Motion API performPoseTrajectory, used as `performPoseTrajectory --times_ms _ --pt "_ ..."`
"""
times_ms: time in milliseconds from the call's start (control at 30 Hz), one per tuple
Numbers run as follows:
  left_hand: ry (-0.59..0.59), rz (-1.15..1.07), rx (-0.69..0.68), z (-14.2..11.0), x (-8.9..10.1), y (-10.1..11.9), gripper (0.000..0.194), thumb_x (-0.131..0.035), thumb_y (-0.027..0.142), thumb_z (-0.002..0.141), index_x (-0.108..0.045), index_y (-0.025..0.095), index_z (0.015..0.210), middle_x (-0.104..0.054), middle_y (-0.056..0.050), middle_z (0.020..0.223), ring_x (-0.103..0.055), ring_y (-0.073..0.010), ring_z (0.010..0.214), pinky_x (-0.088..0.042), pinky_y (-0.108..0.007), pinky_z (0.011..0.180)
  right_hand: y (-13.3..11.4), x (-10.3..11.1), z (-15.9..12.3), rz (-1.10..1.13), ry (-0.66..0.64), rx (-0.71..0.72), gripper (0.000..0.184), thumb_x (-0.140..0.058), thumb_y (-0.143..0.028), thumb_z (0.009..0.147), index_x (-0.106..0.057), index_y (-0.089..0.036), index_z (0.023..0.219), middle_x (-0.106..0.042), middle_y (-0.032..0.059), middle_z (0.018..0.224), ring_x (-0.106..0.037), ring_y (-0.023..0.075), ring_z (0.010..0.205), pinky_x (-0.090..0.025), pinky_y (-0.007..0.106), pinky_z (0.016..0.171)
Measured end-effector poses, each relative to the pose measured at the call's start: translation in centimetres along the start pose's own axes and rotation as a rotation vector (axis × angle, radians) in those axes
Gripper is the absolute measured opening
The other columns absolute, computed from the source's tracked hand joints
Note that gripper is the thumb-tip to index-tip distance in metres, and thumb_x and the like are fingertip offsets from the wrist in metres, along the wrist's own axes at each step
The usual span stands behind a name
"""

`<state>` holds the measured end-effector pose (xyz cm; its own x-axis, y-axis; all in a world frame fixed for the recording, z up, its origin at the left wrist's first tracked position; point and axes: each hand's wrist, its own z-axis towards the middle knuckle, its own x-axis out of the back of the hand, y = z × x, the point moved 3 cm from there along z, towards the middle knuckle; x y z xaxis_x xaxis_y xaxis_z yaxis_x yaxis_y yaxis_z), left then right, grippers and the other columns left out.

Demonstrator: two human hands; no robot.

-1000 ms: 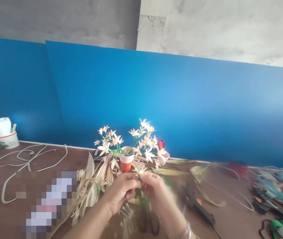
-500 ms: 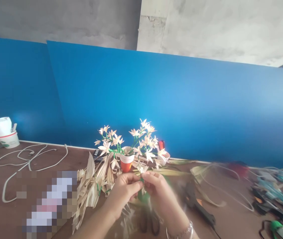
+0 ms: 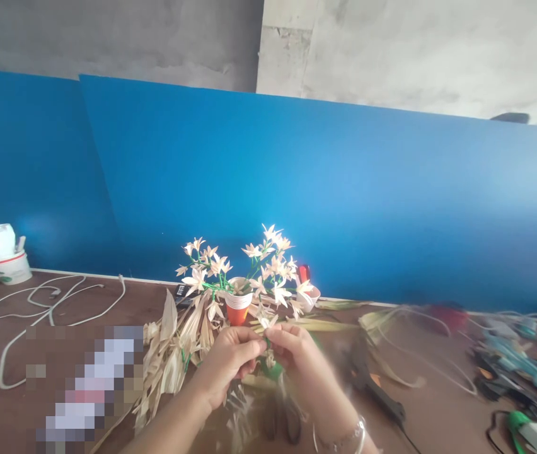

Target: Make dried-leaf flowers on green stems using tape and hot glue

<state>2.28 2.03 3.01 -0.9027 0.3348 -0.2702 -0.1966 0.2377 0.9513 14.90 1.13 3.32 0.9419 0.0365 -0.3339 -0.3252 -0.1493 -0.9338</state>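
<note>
Both my hands meet in front of an orange-and-white paper cup (image 3: pixel 239 309) that holds several cream husk-like flowers on green stems. Between my fingertips is a small cream flower (image 3: pixel 266 320) with a bit of green just below its petals. My left hand (image 3: pixel 235 353) pinches it from the left, thumb and forefinger closed. From the right, my right hand (image 3: pixel 297 350) pinches it too, a bracelet on the wrist. The flower's lower part is mostly hidden by my fingers. Under my hands lie scissors (image 3: pixel 292 419), partly covered and blurred.
Dried husks (image 3: pixel 169 359) are heaped left of the cup. A black glue gun (image 3: pixel 377 394) lies to the right. White cables (image 3: pixel 51 309) loop at the left near a white tub (image 3: pixel 13 268). Tools and cords crowd the far right. A blue panel (image 3: pixel 297 189) borders the table's back.
The view has shifted slightly, so the scene sits a little further left. My hands keep their pinch on the small flower, with only slight finger movement.
</note>
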Motion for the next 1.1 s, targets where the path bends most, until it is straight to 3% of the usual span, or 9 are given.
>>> performPoseTrajectory --times_ms 433,600,867,1100 --pt "-0.015 0.019 0.0 -0.04 0.08 0.33 0.024 -0.071 0.033 0.057 -0.055 0.015 0.055 -0.041 0.007 0.047 -0.031 -0.0036 0.041 -0.014 -0.02 0.04 -0.14 -0.3 -0.15 -0.023 -0.092 0.012 0.031 -0.07 -0.032 0.064 -0.047 -0.016 0.051 -0.03 -0.0077 0.047 -0.019 0.0065 0.048 -0.013 0.024 0.047" --pt "-0.015 0.019 0.011 -0.02 0.06 -0.03 0.023 -0.071 0.033 0.059 -0.057 0.014 0.06 -0.042 0.008 0.048 -0.029 -0.0033 0.041 -0.013 -0.02 0.041 0.18 -0.12 0.02 -0.02 -0.071 -0.006 0.029 -0.07 -0.032 0.063 -0.048 -0.016 0.051 -0.032 -0.0075 0.047 -0.02 0.0065 0.047 -0.015 0.024 0.046" --pt "0.1 0.08 -0.024 -0.03 -0.22 -0.18 0.017 -0.064 0.028 0.062 -0.055 0.015 0.055 -0.04 0.007 0.042 -0.03 -0.0046 0.04 -0.016 -0.02 0.04 0.25 0.2 0.3 -0.13 0.002 0.007 0.027 -0.069 -0.031 0.064 -0.05 -0.016 0.051 -0.03 -0.008 0.045 -0.02 0.0058 0.045 -0.014 0.025 0.044" --pt "0.034 0.077 0.01 -0.22 -0.03 0.2 0.016 -0.065 0.028 0.06 -0.059 0.014 0.06 -0.043 0.007 0.045 -0.03 -0.0043 0.041 -0.015 -0.02 0.041 0.11 0.23 0.22 -0.16 0.017 -0.031 0.028 -0.069 -0.03 0.063 -0.048 -0.017 0.05 -0.032 -0.0081 0.043 -0.023 0.0056 0.043 -0.013 0.025 0.044"
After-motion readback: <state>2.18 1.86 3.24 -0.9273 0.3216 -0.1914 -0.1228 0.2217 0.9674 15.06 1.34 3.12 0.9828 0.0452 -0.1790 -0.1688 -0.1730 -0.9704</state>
